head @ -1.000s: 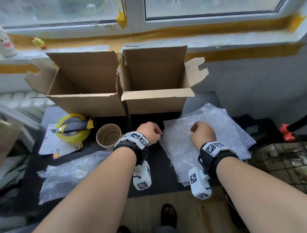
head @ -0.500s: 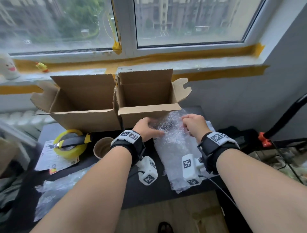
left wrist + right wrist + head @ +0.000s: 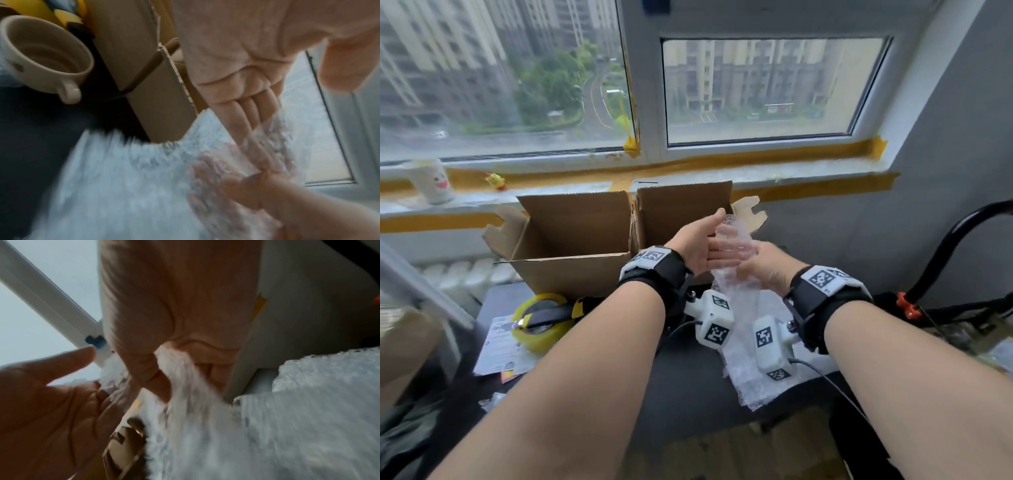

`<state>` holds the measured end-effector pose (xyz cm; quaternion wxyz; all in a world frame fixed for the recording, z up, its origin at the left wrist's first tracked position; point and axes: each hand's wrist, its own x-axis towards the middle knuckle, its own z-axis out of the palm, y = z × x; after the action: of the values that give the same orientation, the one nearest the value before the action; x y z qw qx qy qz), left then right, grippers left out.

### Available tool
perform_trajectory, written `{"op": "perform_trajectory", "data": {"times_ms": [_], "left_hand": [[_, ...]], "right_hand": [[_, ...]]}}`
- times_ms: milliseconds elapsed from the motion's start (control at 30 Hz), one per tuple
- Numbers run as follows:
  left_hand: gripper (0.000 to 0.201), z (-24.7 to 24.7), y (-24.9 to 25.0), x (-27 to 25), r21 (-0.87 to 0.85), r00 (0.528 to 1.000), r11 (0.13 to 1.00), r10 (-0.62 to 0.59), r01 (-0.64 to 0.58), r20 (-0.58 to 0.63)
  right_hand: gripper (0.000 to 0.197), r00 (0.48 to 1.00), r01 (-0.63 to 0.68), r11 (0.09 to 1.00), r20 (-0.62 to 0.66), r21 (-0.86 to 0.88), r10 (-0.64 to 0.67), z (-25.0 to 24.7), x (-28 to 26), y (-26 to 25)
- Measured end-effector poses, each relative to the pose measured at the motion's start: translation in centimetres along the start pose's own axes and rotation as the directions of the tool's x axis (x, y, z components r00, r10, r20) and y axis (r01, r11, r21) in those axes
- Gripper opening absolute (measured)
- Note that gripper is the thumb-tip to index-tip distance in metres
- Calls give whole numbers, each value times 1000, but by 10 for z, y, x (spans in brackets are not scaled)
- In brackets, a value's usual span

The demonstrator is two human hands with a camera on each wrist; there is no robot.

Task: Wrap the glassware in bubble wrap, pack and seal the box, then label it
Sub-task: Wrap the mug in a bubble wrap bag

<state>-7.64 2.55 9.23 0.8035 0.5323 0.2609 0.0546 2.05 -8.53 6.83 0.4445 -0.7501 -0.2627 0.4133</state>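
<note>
A sheet of bubble wrap [image 3: 736, 246] is lifted in front of the right-hand open cardboard box [image 3: 681, 205], and its lower part hangs down to the dark table [image 3: 688, 387]. My right hand [image 3: 763, 267] grips the wrap's upper part; the right wrist view shows the bubble wrap [image 3: 179, 373] bunched between thumb and fingers. My left hand [image 3: 709, 240] is held flat with straight fingers against the wrap's left side. A beige mug [image 3: 45, 53] stands on the table beside the box [image 3: 164, 97]. I see no glassware.
A second open box [image 3: 571, 270] stands left of the first. A yellow tape roll [image 3: 541, 322] with a utility knife [image 3: 548, 313] lies on a printed sheet [image 3: 498, 349]. A black pole with an orange clamp [image 3: 905, 305] is at the right. A white cup [image 3: 431, 181] stands on the windowsill.
Both hands have risen from the table and lifted the bubble wrap up in front of the right box. My left hand has gone from curled to flat. The head view has tilted upward.
</note>
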Motion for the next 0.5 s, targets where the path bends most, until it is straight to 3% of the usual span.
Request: {"op": "perform_trajectory", "data": {"times_ms": [67, 133, 200, 267, 400, 500], "left_hand": [[29, 1, 13, -5, 53, 994, 996, 80, -77, -69], [7, -8, 21, -6, 271, 959, 948, 219, -166, -179], [44, -20, 23, -6, 491, 954, 854, 268, -171, -134], [63, -27, 20, -8, 550, 990, 828, 141, -107, -19], [21, -32, 5, -19, 726, 993, 687, -53, -43, 109], [10, -35, -13, -19, 764, 985, 642, -163, 68, 48]], "right_hand": [[43, 997, 24, 996, -72, -81, -30, -2, -7, -14], [26, 992, 4, 985, -122, -175, -25, -8, -12, -26], [34, 990, 3, 985, -137, -172, -27, -13, -18, -37], [34, 993, -20, 985, -117, -169, 0, -15, -22, -46], [22, 968, -120, 977, -241, -179, 74, -24, -15, -43], [8, 899, -218, 957, -421, -192, 120, -37, -8, -32]]}}
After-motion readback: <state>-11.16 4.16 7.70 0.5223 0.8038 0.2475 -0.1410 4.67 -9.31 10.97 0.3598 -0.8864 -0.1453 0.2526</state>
